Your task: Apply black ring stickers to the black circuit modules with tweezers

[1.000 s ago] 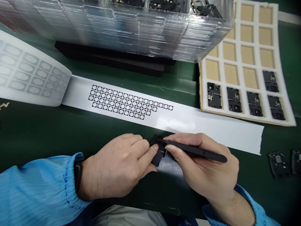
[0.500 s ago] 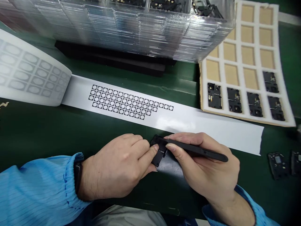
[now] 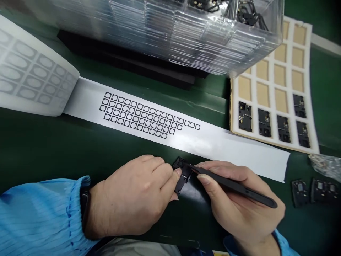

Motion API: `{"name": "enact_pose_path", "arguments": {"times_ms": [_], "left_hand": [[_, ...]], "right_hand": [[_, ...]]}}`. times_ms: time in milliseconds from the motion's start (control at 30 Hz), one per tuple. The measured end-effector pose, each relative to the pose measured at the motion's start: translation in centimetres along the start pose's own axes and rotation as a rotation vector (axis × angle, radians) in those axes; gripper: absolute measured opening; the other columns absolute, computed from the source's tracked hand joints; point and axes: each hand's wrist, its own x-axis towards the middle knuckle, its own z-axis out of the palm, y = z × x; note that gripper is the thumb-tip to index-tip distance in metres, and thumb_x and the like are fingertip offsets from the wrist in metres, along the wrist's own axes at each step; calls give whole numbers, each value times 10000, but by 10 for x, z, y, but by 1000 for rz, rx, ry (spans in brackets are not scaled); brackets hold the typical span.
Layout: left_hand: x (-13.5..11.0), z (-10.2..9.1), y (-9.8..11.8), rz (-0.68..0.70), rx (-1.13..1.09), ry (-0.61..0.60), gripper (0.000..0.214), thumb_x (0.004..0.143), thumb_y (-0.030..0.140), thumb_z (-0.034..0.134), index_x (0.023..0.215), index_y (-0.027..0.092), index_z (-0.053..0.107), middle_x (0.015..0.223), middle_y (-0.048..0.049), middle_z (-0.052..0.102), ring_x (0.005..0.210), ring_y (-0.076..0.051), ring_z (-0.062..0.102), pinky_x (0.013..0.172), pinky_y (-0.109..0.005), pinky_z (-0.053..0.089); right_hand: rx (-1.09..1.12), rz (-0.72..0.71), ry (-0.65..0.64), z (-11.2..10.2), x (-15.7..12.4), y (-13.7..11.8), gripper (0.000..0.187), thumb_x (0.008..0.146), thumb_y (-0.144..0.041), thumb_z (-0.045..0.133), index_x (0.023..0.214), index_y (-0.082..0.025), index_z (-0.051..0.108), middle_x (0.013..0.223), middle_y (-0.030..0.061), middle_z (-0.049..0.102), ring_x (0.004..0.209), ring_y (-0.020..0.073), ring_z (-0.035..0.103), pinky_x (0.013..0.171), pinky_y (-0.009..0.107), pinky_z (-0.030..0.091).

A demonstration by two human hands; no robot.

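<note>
My left hand (image 3: 135, 195) is closed, pinching a small black plastic part (image 3: 181, 173) against the green table near its front edge. My right hand (image 3: 239, 202) grips black tweezers (image 3: 234, 185), whose tips rest on the top of that part. A white backing strip (image 3: 231, 149) runs across the table behind my hands and carries a block of small black square stickers (image 3: 145, 115). Both sleeves are light blue.
A stack of clear plastic trays (image 3: 170, 32) sits at the back on a black base. A white foam tray (image 3: 274, 103) at right holds several black parts. Loose black parts (image 3: 314, 190) and a crumpled plastic bag (image 3: 326, 165) lie at far right. A sticker roll (image 3: 29, 78) curls up at left.
The view has shifted slightly, so everything sits a little lower and leftward. My right hand has slid back a little along the tweezers; the left hand keeps the same hold on the part.
</note>
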Motion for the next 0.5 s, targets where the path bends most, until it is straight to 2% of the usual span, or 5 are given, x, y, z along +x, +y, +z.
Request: {"name": "enact_pose_path", "arguments": {"times_ms": [233,500], "left_hand": [[1,2,2,1,-6,-8,306,1049,224,533,1240,31,674,879,-63,631,744,-235,563,598,-443,489],[0,5,2,7,-2,20,302,1020,191,558,1236,16,675,904,-82,656,754,-248,581,604,-453,496]], "right_hand": [[-50,-13,-25,3,1,1,253,804,-57,863,939,-195,699,937,50,808,862,254,799,771,362,671],[-137,-91,-37,1,-6,-1,323,774,-21,863,996,-203,714,964,64,796,905,291,794,774,413,677]]}}
